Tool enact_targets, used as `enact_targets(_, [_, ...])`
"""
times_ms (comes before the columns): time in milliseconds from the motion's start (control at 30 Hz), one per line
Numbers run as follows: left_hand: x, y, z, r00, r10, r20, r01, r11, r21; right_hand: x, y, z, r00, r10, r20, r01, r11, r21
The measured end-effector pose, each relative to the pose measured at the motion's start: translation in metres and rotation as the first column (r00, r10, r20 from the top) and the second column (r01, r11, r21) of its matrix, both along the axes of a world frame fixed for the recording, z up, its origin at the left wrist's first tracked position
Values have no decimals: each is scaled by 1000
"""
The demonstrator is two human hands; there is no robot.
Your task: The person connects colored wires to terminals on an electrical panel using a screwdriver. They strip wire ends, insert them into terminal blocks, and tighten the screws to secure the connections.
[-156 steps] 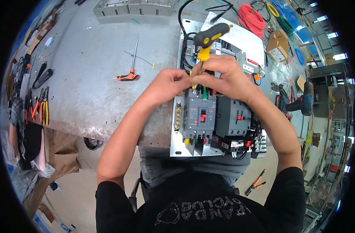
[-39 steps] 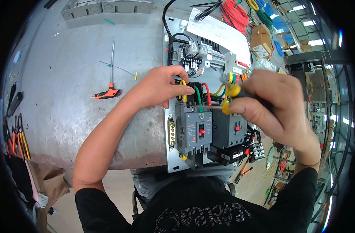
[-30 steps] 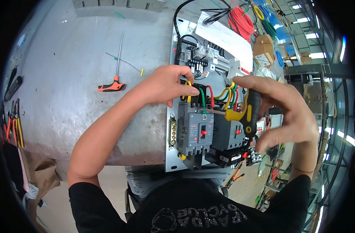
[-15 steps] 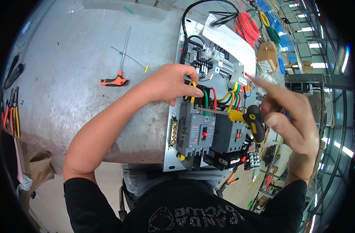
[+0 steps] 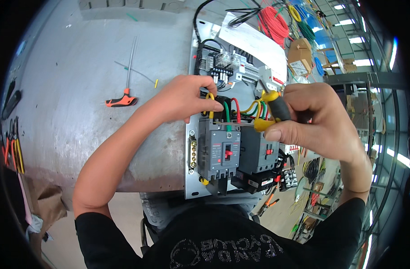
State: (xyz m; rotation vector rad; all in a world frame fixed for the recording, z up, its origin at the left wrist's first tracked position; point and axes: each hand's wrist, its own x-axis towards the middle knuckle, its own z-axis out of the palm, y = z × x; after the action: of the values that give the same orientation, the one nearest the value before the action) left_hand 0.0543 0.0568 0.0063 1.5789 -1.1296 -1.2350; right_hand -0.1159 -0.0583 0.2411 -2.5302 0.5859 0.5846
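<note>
My left hand (image 5: 184,96) is closed on a yellow wire (image 5: 210,109), at the upper left terminal of the grey circuit breaker (image 5: 219,152). A green wire (image 5: 227,111) and a red wire (image 5: 237,109) run to the terminals beside it. My right hand (image 5: 319,116) grips a T-handle hex key (image 5: 279,106) with a yellow and black handle. Its long shaft reaches left across the breaker's top edge toward the yellow wire's terminal; the tip is hard to make out. A second grey breaker (image 5: 261,148) sits to the right.
Both breakers are on a metal mounting plate (image 5: 192,184) with relays and a paper sheet (image 5: 254,38). An orange-handled tool (image 5: 123,99) with a long shaft lies on the table (image 5: 79,130). Pliers (image 5: 14,145) rest at far left. Red wire coils (image 5: 275,26) are at the back.
My right hand has come in onto the hex key and turned its handle, which now points up. The view has shifted slightly; my left hand keeps its place on the yellow wire.
</note>
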Motion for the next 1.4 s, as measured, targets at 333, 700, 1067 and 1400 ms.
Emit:
enact_targets(333, [-3, 1, 5, 999, 37, -38, -35, 998, 55, -4, 1, 7, 602, 768, 220, -580, 609, -540])
enact_targets(700, [-7, -3, 6, 999, 41, -4, -41, 999, 27, -6, -7, -1, 992, -101, -76, 111, 983, 144])
enact_targets(1067, [-7, -3, 4, 999, 45, -11, -45, 998, 33, -15, -2, 2, 775, 591, 222, -495, 787, -368])
enact_targets(1400, [-6, 0, 7, 998, 25, 52, -28, 998, 55, -9, 2, 15, 837, 501, 221, -361, 808, -465])
